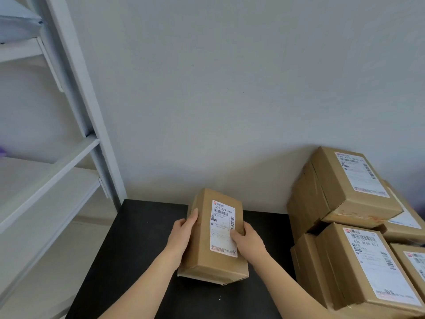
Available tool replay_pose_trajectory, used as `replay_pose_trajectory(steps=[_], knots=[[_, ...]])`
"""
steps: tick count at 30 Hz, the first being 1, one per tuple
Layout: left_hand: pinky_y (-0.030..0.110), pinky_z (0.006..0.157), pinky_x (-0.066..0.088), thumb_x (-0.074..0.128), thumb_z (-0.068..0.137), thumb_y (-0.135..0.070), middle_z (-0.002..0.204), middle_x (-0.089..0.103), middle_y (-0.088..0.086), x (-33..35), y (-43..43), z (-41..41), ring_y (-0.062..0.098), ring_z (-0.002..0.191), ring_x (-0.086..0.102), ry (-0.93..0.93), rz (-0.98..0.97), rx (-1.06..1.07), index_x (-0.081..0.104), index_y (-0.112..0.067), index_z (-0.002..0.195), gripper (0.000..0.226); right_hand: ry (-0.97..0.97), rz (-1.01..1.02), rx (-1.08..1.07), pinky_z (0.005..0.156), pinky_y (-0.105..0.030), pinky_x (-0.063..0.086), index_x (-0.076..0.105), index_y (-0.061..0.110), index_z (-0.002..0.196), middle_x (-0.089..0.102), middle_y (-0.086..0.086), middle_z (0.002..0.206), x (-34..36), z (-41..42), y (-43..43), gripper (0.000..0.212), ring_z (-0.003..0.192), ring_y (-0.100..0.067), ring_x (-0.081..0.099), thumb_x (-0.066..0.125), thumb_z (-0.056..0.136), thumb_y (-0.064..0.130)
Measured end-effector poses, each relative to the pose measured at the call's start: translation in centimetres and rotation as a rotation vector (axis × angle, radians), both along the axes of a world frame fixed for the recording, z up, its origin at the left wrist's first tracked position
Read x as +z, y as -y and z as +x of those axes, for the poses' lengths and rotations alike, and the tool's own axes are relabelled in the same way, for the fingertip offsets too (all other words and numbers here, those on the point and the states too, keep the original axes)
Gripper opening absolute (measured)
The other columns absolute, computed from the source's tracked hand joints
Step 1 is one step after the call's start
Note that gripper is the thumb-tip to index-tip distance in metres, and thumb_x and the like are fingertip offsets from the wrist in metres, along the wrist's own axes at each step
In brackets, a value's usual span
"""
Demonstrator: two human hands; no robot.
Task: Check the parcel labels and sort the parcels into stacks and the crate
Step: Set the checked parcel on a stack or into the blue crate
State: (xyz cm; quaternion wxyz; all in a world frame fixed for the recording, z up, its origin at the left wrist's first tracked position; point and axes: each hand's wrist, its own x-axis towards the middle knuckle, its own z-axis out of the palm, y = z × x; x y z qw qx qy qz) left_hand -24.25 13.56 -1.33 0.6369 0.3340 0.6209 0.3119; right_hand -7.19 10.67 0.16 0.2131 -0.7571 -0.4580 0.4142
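A brown cardboard parcel (202, 240) with a white shipping label (222, 226) on top sits on the black table (128, 249) near the wall. My left hand (181, 236) holds its left side, thumb on the top face. My right hand (247, 240) holds the right side, thumb lying across the label. At the right, several labelled brown parcels are stacked: one high at the back (349, 187) and one nearer (358, 268). No crate is in view.
A white metal shelving unit (69, 143) stands at the left, its post by the table's far left corner, with a pale bag (16, 21) on its top shelf. A plain wall runs behind the table.
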Motion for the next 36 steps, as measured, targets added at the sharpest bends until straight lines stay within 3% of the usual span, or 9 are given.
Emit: replay_pose_trajectory(steps=[2,5,9,11,15,18,25,31,36], knots=[[0.038,0.087,0.041,0.053,0.082,-0.064,0.120,0.051,-0.001,0.2,-0.2,0.2,0.018,0.102,0.052,-0.012,0.010,0.044,0.034,-0.019,0.139,0.075,0.019,0.006,0.025,0.075,-0.022,0.045,0.021,0.019,0.149,0.051,0.003,0.134,0.3,-0.4,0.1,0.058,0.098,-0.010,0.054,0.046,0.098,0.030],[0.039,0.090,0.041,0.050,0.085,-0.063,0.122,0.049,0.000,-0.1,-0.8,0.3,0.017,0.101,0.049,-0.071,0.057,0.051,0.034,-0.019,0.139,0.071,0.017,0.005,0.078,0.075,-0.021,0.044,0.022,0.024,0.149,0.052,0.005,0.134,0.7,-0.9,-0.1,0.054,0.098,-0.010,0.055,0.043,0.099,0.029],[0.034,0.083,0.039,0.044,0.089,-0.062,0.109,0.052,-0.004,-0.1,-1.2,0.1,0.016,0.098,0.050,-0.145,0.142,0.018,0.045,-0.018,0.129,0.059,-0.039,-0.012,0.077,0.098,-0.031,0.043,0.033,0.022,0.146,0.049,0.003,0.139,0.4,-1.0,-0.4,0.049,0.120,-0.016,0.051,0.040,0.099,0.032],[0.033,0.082,0.039,0.044,0.091,-0.059,0.109,0.053,-0.004,-0.1,-1.2,0.2,0.015,0.099,0.051,-0.182,0.190,0.000,0.047,-0.017,0.129,0.056,-0.138,-0.033,0.011,0.103,-0.038,0.044,0.040,0.022,0.143,0.054,0.001,0.132,0.1,-1.2,-0.7,0.045,0.117,-0.017,0.053,0.040,0.100,0.034],[0.030,0.079,0.041,0.051,0.090,-0.055,0.126,0.050,0.000,-0.1,-1.3,0.7,0.013,0.101,0.051,-0.335,0.266,-0.106,0.042,-0.021,0.135,0.058,-0.419,-0.087,-0.185,0.079,-0.033,0.056,0.054,0.018,0.126,0.063,-0.004,0.111,0.8,-1.6,-0.9,0.032,0.100,-0.019,0.062,0.040,0.101,0.032],[0.030,0.080,0.044,0.056,0.085,-0.058,0.128,0.049,0.000,-0.1,-1.5,1.1,0.014,0.102,0.053,-0.385,0.274,-0.162,0.038,-0.023,0.136,0.064,-0.461,-0.086,-0.247,0.079,-0.033,0.053,0.056,0.015,0.112,0.063,-0.005,0.104,1.7,-1.5,-1.0,0.031,0.096,-0.020,0.062,0.039,0.101,0.039],[0.028,0.081,0.045,0.063,0.084,-0.051,0.116,0.054,-0.005,0.0,-1.8,1.9,0.014,0.101,0.055,-0.155,0.153,-0.211,0.034,-0.017,0.140,0.072,-0.248,-0.045,-0.075,0.097,-0.038,0.047,0.041,0.019,0.138,0.056,0.000,0.122,0.5,-1.4,-1.5,0.065,0.108,-0.019,0.056,0.057,0.086,0.055],[0.030,0.080,0.045,0.066,0.084,-0.044,0.122,0.056,0.000,0.1,-2.3,1.8,0.016,0.102,0.056,-0.104,0.106,-0.221,0.036,-0.015,0.140,0.069,-0.243,-0.022,-0.062,0.097,-0.038,0.047,0.041,0.020,0.135,0.057,0.001,0.120,0.0,-1.4,-1.5,0.060,0.107,-0.018,0.056,0.057,0.087,0.053],[0.027,0.073,0.044,0.066,0.086,-0.039,0.113,0.056,-0.003,0.2,-2.2,2.0,0.014,0.098,0.055,-0.089,0.096,-0.217,0.037,-0.016,0.138,0.064,-0.172,-0.019,-0.031,0.097,-0.037,0.046,0.039,0.019,0.135,0.055,0.001,0.123,0.1,-1.4,-1.7,0.058,0.110,-0.018,0.055,0.056,0.089,0.051]])
